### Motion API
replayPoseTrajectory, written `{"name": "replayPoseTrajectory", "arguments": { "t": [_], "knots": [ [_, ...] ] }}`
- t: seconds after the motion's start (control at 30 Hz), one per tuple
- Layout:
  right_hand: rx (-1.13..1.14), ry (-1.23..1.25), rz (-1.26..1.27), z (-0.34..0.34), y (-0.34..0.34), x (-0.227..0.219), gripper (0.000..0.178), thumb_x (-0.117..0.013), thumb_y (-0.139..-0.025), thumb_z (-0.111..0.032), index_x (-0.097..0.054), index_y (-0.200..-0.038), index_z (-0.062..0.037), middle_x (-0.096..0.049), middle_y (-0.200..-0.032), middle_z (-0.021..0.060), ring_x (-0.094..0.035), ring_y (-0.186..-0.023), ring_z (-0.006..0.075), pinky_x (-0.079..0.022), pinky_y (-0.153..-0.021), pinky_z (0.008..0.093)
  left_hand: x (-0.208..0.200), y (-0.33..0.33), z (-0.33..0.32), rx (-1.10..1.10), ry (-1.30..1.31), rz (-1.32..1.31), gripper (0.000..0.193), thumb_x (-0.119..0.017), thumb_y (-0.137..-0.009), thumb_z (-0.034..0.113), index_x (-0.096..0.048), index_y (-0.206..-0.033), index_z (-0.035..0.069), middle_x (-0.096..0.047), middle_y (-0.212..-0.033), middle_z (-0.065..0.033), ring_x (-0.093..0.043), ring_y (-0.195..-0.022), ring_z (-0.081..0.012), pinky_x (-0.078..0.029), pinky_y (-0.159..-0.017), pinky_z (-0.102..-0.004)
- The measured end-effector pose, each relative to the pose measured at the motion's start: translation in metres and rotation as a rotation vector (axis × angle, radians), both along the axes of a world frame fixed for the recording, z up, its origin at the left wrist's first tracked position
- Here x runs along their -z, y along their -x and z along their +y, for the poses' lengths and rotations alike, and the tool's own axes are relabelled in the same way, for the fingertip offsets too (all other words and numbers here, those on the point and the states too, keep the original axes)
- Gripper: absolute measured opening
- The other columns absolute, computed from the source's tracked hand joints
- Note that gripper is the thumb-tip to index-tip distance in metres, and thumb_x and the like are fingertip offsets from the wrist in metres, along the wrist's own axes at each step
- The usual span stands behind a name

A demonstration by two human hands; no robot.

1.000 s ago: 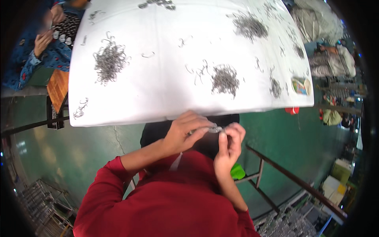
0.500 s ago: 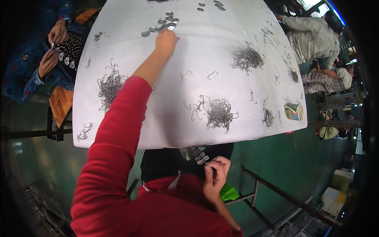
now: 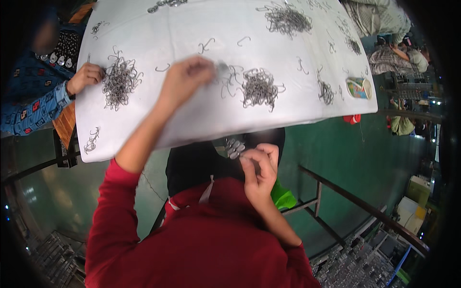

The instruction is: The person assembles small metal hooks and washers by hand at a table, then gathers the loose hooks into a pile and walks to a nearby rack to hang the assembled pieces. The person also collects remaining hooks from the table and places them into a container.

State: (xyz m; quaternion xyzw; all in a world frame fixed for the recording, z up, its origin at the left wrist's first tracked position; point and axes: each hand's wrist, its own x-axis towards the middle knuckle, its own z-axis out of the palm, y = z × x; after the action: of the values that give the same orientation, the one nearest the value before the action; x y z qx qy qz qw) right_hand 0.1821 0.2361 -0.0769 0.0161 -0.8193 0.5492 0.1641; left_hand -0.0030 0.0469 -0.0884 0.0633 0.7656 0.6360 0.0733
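My left hand [image 3: 185,79] is stretched out over the white table [image 3: 192,125], blurred by motion, its fingers pinched on a small silvery metal piece [image 3: 223,70]. Just right of it lies a tangled pile of grey wire hooks [image 3: 259,87]. My right hand [image 3: 259,170] stays low at the table's near edge, above my lap, shut on a short row of silver metal pieces [image 3: 234,147]. My red sleeves cover both arms.
More hook piles lie at the left [image 3: 120,81] and at the back [image 3: 285,19], with single hooks scattered between. Another person's hand [image 3: 86,77] in a blue patterned sleeve touches the left pile. A small coloured roll [image 3: 357,89] sits near the right edge. A metal rail [image 3: 360,206] runs lower right.
My left hand left my right hand at the table edge, reached to the far back of the table, and has now drawn back to the middle with a small metal piece. My right hand stayed low.
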Motion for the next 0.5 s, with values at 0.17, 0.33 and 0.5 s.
{"name": "replayPoseTrajectory", "arguments": {
  "t": [0.17, 0.33, 0.5],
  "knots": [
    [0.039, 0.004, -0.007, 0.001, -0.006, 0.006, 0.008, -0.066, -0.080, -0.003, -0.063, -0.087, -0.0033, -0.048, -0.090, 0.0086, -0.048, -0.079, 0.0188, -0.041, -0.068, 0.0278, -0.017, -0.117, 0.033, 0.048, -0.180, -0.248, 0.014, -0.069, -0.080, 0.010, -0.068, -0.092, 0.003, -0.067, -0.083, -0.0008, -0.057, -0.075, -0.0064, -0.047, -0.070, -0.0221],
    [0.074, 0.038, -0.002, 0.001, -0.011, 0.008, 0.008, -0.066, -0.082, -0.006, -0.062, -0.088, -0.0036, -0.048, -0.090, 0.0083, -0.048, -0.082, 0.0196, -0.041, -0.071, 0.0292, -0.024, -0.145, 0.043, 0.052, -0.154, -0.182, 0.014, -0.066, -0.083, 0.004, -0.066, -0.096, 0.000, -0.067, -0.086, -0.0038, -0.060, -0.077, -0.0070, -0.048, -0.073, -0.0225],
    [0.111, 0.028, 0.003, -0.001, -0.014, 0.009, 0.008, -0.065, -0.082, -0.005, -0.061, -0.089, -0.0036, -0.048, -0.090, 0.0084, -0.048, -0.082, 0.0201, -0.041, -0.072, 0.0295, -0.023, -0.152, 0.045, 0.037, -0.107, -0.128, 0.014, -0.067, -0.081, 0.003, -0.067, -0.094, 0.000, -0.068, -0.086, -0.0036, -0.060, -0.078, -0.0068, -0.048, -0.074, -0.0227]
  ]
}}
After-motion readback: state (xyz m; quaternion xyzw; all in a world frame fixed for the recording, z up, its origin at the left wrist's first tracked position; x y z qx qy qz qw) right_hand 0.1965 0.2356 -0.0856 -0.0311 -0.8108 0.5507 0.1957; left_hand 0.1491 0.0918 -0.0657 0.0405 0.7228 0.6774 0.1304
